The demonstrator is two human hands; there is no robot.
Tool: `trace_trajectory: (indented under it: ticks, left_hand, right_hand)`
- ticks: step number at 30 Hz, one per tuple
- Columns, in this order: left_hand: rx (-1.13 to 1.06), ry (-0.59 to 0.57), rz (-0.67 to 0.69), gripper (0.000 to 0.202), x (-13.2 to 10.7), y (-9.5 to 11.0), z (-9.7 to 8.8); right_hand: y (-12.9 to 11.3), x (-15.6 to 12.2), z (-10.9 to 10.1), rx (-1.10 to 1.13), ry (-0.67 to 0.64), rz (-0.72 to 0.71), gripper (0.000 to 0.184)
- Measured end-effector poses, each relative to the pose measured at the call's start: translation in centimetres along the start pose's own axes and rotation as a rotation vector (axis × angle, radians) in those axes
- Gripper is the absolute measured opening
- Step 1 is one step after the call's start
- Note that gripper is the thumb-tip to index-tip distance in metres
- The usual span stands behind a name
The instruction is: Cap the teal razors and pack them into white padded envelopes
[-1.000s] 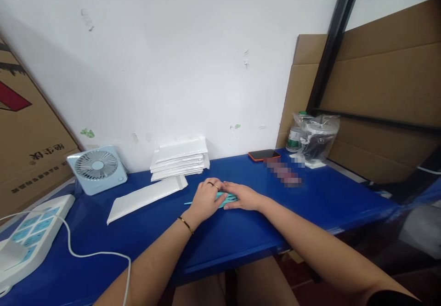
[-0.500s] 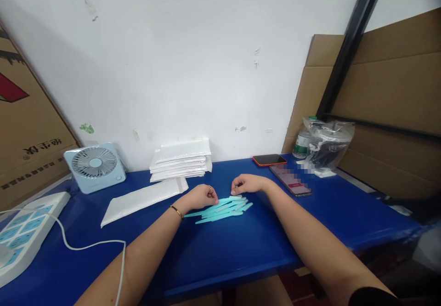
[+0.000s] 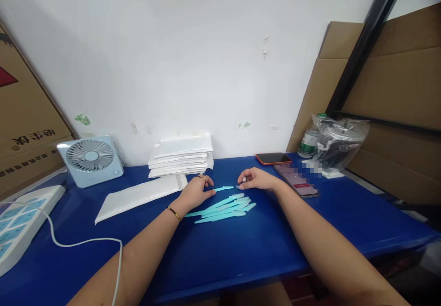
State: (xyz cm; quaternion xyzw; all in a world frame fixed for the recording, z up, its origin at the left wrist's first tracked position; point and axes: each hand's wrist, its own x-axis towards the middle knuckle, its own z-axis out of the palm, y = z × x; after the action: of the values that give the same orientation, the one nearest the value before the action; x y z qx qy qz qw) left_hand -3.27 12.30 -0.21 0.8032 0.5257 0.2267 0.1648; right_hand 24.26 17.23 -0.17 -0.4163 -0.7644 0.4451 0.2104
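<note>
Several thin teal plastic sticks (image 3: 223, 207) lie in a loose pile on the blue table (image 3: 241, 255). One teal stick (image 3: 223, 188) lies apart, just behind the pile, between my two hands. My left hand (image 3: 195, 191), with a ring and a gold bracelet, rests on the table with its fingers curled at that stick's left end. My right hand (image 3: 253, 180) pinches thumb and forefinger together at the stick's right tip.
A long white padded envelope (image 3: 138, 196) lies left of my hands, a stack of the same envelopes (image 3: 181, 155) behind it. A small fan (image 3: 90, 159), a power strip with cord (image 3: 20, 221), two phones (image 3: 296, 179) (image 3: 274, 158) and a plastic bag (image 3: 339, 143) stand around.
My hands lifted off the teal sticks, which now lie spread in a pile. Both hands moved back and one stick now lies apart between them.
</note>
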Motion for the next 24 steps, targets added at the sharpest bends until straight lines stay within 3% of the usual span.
trace_trajectory:
  ticks: [2,5,11,18,21,24]
  left_hand:
    - [0.008,-0.004,0.019,0.032,-0.4,0.7,-0.1]
    - [-0.025,-0.114,0.023,0.037,-0.9,1.7,-0.1]
    - [-0.092,-0.251,-0.033,0.033,-0.8,2.2,-0.1]
    - [-0.024,-0.120,-0.069,0.029,-0.3,0.7,-0.6]
    - [0.028,-0.066,-0.002,0.031,-0.5,0.9,-0.7]
    - [0.056,-0.139,0.041,0.030,-0.8,1.6,-0.7]
  right_hand:
    - [-0.4,-0.3,0.2,-0.033,-0.018,-0.056,0.041]
    - [-1.1,-0.6,0.4,-0.153,-0.099,-0.113,0.036]
    - [-1.2,-0.6,0.4,-0.162,-0.177,-0.087,0.032]
    - [0.1,-0.5,-0.7,-0.060,0.010,-0.006,0.037]
    - [-0.2,-0.6,-0.5,-0.103,-0.011,-0.057,0.039]
    - [-0.8,-0.6,0.1,-0.199,-0.072,-0.126,0.035]
